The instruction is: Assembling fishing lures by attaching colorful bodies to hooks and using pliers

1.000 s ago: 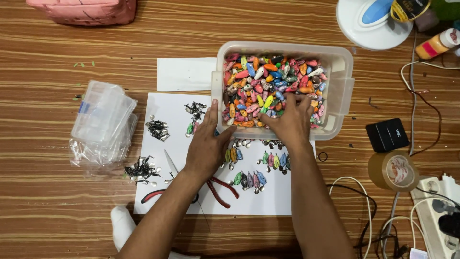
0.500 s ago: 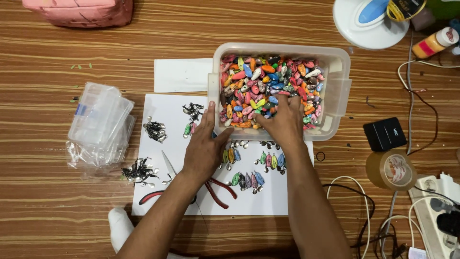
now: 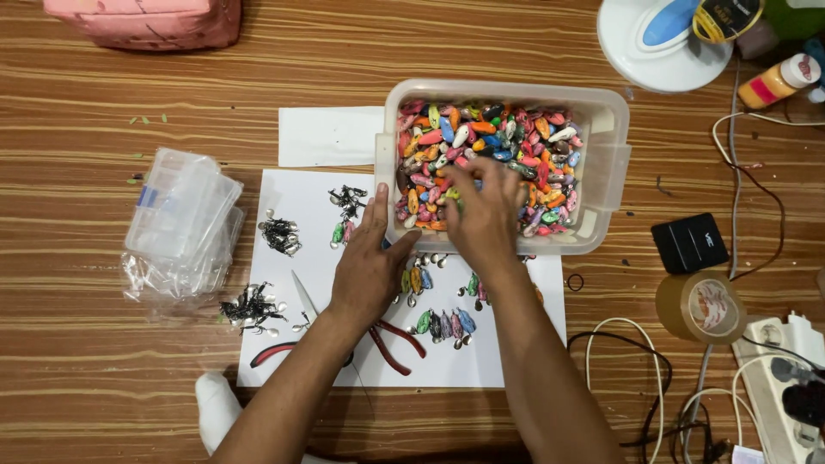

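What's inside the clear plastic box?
The clear plastic box is full of small colourful oval pieces. The right hand reaches into them, covering some. The box's bottom is hidden under the pile.

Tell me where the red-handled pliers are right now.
The red-handled pliers lie on the white sheet, low in the head view, partly under the left hand.

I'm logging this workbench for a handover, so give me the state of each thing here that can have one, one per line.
Clear plastic tub: lid off, heaped with coloured oval pieces.
Right hand: fingers down among the pieces in the tub.
Left hand: flat on the white sheet, against the tub's side.
Red-handled pliers: lying on the sheet, handles spread.
Brown tape roll: lying flat.
Small clear boxes: stacked, inside a clear bag.
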